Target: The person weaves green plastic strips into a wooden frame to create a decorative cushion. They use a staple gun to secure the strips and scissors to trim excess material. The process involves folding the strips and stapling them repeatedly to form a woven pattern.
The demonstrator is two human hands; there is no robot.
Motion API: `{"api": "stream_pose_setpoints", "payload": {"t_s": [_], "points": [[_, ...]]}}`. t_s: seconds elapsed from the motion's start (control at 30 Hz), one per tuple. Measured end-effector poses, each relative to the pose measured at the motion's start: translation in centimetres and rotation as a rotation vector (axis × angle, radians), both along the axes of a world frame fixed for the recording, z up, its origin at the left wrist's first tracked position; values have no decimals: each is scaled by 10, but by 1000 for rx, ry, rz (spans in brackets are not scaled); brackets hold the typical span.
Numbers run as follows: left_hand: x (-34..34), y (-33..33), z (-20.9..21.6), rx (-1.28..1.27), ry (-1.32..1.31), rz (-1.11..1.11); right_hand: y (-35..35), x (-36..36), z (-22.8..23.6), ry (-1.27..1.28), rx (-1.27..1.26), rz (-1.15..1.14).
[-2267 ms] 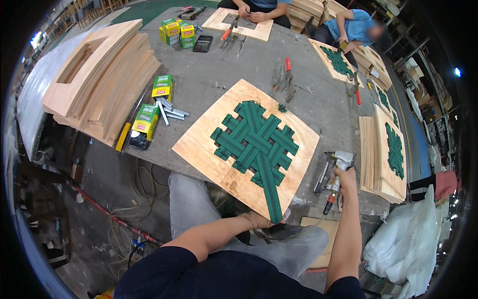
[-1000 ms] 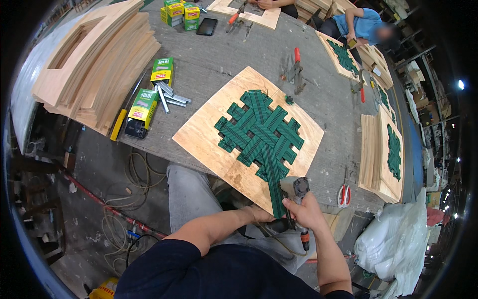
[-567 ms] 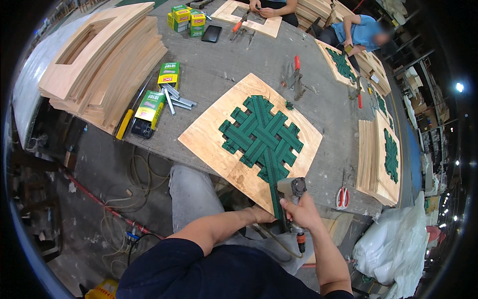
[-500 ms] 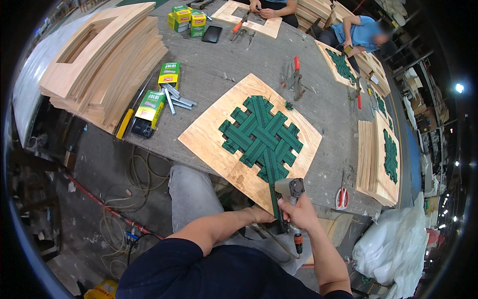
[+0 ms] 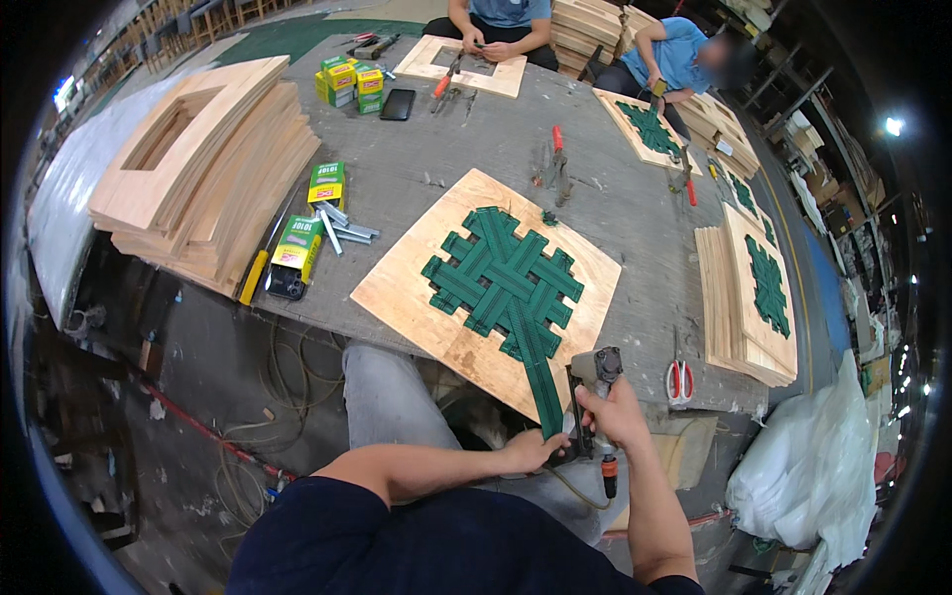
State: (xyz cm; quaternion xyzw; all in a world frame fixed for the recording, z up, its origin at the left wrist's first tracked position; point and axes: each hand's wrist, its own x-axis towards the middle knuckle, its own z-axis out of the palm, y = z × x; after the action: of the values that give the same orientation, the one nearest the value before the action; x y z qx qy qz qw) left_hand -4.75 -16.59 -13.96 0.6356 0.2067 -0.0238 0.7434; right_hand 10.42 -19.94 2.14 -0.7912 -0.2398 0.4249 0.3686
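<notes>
In the head view, the right hand (image 5: 617, 412) has its fingers wrapped round the grip of a pneumatic stapler (image 5: 598, 367), whose orange coupling (image 5: 609, 468) sits below them. Just left of those fingers, the left hand (image 5: 531, 453) has its fingers curled at the lower end of a green webbing strap (image 5: 538, 387); I cannot tell whether they pinch it. The strap runs up from the left fingers to the woven green webbing (image 5: 501, 283) on a plywood panel (image 5: 412, 293), directly beyond both hands. Red-handled scissors (image 5: 679, 382) lie near, right of the right fingers.
</notes>
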Motion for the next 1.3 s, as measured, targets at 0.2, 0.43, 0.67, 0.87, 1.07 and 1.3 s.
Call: {"api": "stream_pose_setpoints", "payload": {"t_s": [0.2,0.43,0.67,0.87,1.07,1.3], "points": [[-26,31,69,-354,-28,-8,-18,9,-6,34,-1,-4],[3,167,114,-278,7,366,-4,1,2,89,64,35],[29,194,90,-198,71,386,16,-4,7,105,66,35],[30,198,79,-253,100,383,31,-5,6,139,35,106],[30,199,81,-237,116,360,35,-12,0,1,-87,95],[31,201,83,-263,131,354,37,-17,7,23,-50,98]]}}
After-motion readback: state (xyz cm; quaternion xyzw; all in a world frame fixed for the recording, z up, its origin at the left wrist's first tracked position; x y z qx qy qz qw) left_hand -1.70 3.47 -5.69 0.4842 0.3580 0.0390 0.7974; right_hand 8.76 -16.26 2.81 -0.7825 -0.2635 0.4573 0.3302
